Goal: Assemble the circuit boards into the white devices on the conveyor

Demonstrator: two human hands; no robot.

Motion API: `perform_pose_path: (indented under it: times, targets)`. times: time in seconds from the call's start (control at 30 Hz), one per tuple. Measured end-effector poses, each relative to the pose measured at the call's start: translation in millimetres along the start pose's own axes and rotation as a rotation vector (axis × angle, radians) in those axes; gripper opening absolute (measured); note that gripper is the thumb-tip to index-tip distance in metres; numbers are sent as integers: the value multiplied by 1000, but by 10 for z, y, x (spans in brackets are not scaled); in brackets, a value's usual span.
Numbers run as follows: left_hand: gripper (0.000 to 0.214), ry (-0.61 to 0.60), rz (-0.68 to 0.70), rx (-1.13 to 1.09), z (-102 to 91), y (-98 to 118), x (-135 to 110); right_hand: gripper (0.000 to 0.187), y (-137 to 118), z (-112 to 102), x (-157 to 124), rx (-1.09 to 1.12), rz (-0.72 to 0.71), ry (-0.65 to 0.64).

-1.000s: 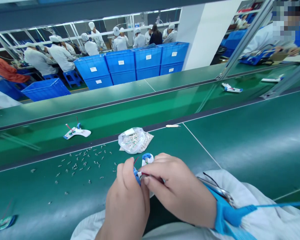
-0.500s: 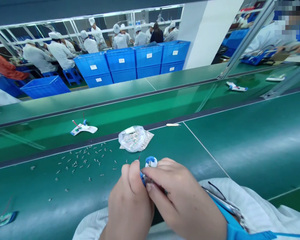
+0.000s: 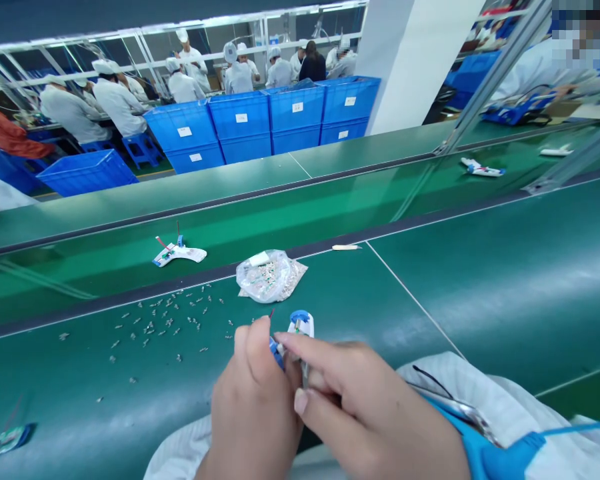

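Both hands are low centre, touching each other over the green bench mat (image 3: 430,293). Left hand (image 3: 255,407) is curled shut, thumb up, pinching the blue lower end of a small white-and-blue part (image 3: 300,325). Right hand (image 3: 370,413) is mostly closed, its index finger stretched across to the same part and its thumb tucked under, so both hands grip it. The part sticks up just past the fingertips, white head with a blue cap on the far side. A thin red wire (image 3: 271,312) pokes out beside the left thumb. There is a blue wrist strap (image 3: 485,453) on the right wrist with a coiled lead.

Risk, as a judgement: the grip is fingertip-only on a tiny piece, so a slip could drop it among the loose bits or bend the red wire. The right index covers the joint, so alignment can't be checked from here.

Just beyond the hands lies a clear bag of small components (image 3: 270,275). Ahead and to the left of the left hand are scattered small metal parts (image 3: 170,320). Far left, near the bench edge, is a small circuit board (image 3: 5,440). Further out on the conveyor belt (image 3: 330,213) are a white unit with wires (image 3: 180,253) and another unit (image 3: 483,170) far right. Beyond the belt are blue crates (image 3: 260,127) and workers in white coats (image 3: 115,100).
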State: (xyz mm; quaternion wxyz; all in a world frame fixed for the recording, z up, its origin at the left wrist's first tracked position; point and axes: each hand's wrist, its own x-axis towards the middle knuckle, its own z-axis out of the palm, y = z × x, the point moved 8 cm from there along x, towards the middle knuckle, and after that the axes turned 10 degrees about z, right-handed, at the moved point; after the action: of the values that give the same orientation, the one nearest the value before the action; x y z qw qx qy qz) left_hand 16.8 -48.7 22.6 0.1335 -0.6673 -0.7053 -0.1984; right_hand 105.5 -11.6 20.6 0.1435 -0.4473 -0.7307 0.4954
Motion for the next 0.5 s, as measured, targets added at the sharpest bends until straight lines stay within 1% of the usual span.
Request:
perform_pose_path:
  times: [0.07, 0.13, 0.2, 0.27, 0.33, 0.43, 0.5]
  targets:
    - [32, -80, -46, -119, 43, -74, 16, 9, -40, 6, 39, 89, -29, -85]
    - [31, -147, -98, -263, 74, -126, 19, 13, -63, -9, 73, 180, -44, -143]
    - [33, -182, -141, -362, 77, -154, 13, 14, -56, 2, 90, 242, -30, -208]
    - [37, -170, -161, -388, 50, -168, 10, 17, -37, 18, 89, 268, -7, -253]
    - [43, -131, -156, -382, 12, -167, 13, 23, -20, 24, 79, 293, 15, -274]
    - [51, -72, -125, -358, -33, -149, 23, 39, 27, 13, 61, 321, 80, -271]
    - [52, -47, -112, -325, -50, -140, 30, 46, 24, -6, 48, 326, 88, -258]
